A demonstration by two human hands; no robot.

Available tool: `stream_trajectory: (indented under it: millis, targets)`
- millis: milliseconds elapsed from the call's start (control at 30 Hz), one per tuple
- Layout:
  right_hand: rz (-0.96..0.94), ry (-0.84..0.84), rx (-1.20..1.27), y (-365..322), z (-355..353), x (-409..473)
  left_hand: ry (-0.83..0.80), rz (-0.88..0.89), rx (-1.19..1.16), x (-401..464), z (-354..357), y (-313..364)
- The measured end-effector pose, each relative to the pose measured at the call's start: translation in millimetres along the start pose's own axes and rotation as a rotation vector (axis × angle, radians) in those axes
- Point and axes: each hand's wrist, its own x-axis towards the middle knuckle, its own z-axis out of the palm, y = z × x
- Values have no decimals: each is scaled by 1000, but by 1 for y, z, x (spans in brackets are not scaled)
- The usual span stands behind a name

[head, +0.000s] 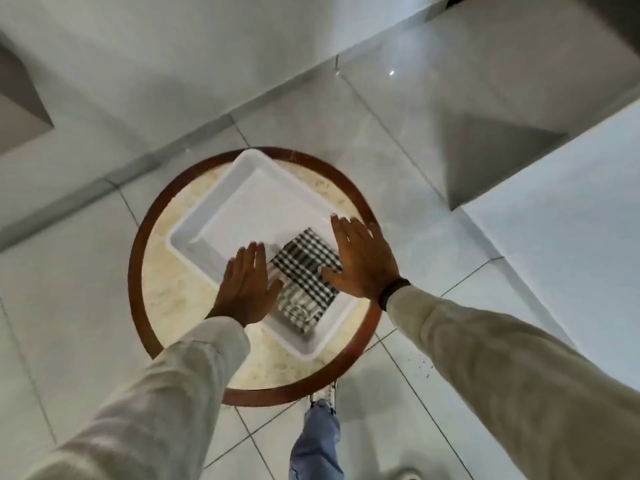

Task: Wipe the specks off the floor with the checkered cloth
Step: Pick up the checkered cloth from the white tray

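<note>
A folded black-and-white checkered cloth [303, 280] lies in the near corner of a white tray [239, 188], which rests on a small round table. My left hand [247, 289] hovers flat and open over the tray's near-left rim, just left of the cloth. My right hand [363, 258] is spread open at the cloth's right side, its thumb over the cloth's edge. Neither hand grips anything. Dark specks [420, 363] are scattered on the pale floor tiles to the right of the table, beside my right sleeve.
The round table [166, 289] has a brown wooden rim and a beige marbled top. My jeans leg and shoe [320, 427] stand just below it. Glossy grey floor tiles surround it; walls and a grey block [491, 161] rise at the back and right.
</note>
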Motion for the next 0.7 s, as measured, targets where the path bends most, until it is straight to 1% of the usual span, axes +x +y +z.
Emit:
stream_trajectory:
  millis: [67, 133, 233, 300, 367, 467, 533, 600, 700]
  targets:
    - [54, -92, 119, -8, 25, 28, 22, -10, -33, 25, 15, -4]
    - [128, -133, 204, -12, 44, 45, 55, -48, -107, 44, 29, 0]
    - [193, -125, 321, -14, 72, 60, 81, -133, -164, 63, 50, 8]
    - [250, -150, 475, -12, 83, 65, 77, -206, -208, 73, 56, 11]
    - [324, -197, 646, -10, 88, 68, 36, -283, -334, 78, 56, 12]
    - [387, -301, 829, -4, 78, 61, -26, -338, -528, 74, 46, 13]
    - [429, -331, 997, 1, 59, 48, -8, -378, -696, 64, 35, 16]
    - [484, -291, 1154, 10, 32, 25, 18, -400, -908, 46, 18, 27]
    - [569, -211, 1385, 34, -7, -19, 29, -352, -1184, 13, -7, 57]
